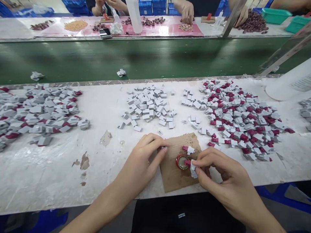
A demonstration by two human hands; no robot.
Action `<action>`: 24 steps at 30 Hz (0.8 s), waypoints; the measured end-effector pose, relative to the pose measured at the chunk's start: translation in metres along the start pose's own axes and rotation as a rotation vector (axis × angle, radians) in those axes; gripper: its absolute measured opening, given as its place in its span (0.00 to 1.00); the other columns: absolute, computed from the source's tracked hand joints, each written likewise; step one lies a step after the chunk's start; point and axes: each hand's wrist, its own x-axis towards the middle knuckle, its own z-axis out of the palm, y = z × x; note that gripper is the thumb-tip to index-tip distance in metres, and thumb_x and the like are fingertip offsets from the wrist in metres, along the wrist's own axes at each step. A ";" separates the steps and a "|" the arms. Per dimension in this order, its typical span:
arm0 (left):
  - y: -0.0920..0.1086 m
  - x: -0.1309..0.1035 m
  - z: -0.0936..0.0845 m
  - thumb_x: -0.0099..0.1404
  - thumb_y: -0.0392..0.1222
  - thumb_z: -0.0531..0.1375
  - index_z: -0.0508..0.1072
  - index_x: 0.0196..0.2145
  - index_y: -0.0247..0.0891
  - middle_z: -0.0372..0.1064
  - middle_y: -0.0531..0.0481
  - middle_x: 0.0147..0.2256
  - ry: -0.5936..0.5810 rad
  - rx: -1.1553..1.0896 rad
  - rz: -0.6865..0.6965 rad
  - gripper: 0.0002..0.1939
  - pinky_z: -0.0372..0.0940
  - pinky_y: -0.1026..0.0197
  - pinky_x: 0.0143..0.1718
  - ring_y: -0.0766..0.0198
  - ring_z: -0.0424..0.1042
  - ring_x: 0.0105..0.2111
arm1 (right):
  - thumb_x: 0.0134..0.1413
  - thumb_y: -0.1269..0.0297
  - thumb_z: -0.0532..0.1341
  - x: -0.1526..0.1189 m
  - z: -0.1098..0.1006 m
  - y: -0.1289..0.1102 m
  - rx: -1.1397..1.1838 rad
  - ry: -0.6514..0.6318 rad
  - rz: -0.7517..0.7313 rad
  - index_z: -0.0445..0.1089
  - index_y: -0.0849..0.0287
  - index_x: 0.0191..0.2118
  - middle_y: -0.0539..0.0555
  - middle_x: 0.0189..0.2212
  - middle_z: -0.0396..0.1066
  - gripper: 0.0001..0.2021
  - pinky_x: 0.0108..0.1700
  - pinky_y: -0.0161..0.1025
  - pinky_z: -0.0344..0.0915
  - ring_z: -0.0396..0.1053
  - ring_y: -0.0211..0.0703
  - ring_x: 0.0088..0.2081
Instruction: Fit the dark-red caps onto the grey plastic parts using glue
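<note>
My right hand (pixel 220 171) pinches a small grey and maroon plastic part (pixel 193 169). Its maroon end reaches over a red-rimmed bottle cap (pixel 181 162), and I cannot tell if it touches the inside. The cap sits on a piece of brown cardboard (pixel 173 179) with wet spots. Just above the cap lies another grey and maroon part (pixel 189 149). At the cardboard's left edge, my left hand (pixel 145 155) has thumb and forefinger closed around a small grey piece (pixel 164 147), mostly hidden by the fingertips.
Loose grey plastic pieces (pixel 148 105) are heaped beyond the cardboard. Piles of grey and maroon parts lie on the right (pixel 240 116) and left (pixel 36 110). A green belt (pixel 97 58) runs behind; across it, other people's hands (pixel 187 13) work. A white bottle (pixel 289 81) stands far right.
</note>
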 end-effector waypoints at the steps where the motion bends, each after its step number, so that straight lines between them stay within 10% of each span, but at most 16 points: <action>1: 0.001 0.001 -0.001 0.82 0.39 0.56 0.80 0.50 0.46 0.75 0.48 0.48 -0.004 -0.001 -0.013 0.11 0.73 0.51 0.51 0.55 0.76 0.49 | 0.71 0.65 0.66 0.001 -0.001 0.000 0.001 -0.007 0.003 0.80 0.49 0.40 0.55 0.39 0.77 0.06 0.33 0.38 0.73 0.76 0.47 0.37; 24: 0.008 -0.004 0.004 0.78 0.36 0.57 0.80 0.48 0.47 0.74 0.49 0.45 -0.037 0.018 -0.076 0.12 0.74 0.55 0.41 0.58 0.77 0.39 | 0.67 0.68 0.67 0.009 -0.001 -0.012 -0.043 -0.014 0.009 0.78 0.50 0.36 0.51 0.35 0.76 0.07 0.30 0.37 0.69 0.69 0.41 0.30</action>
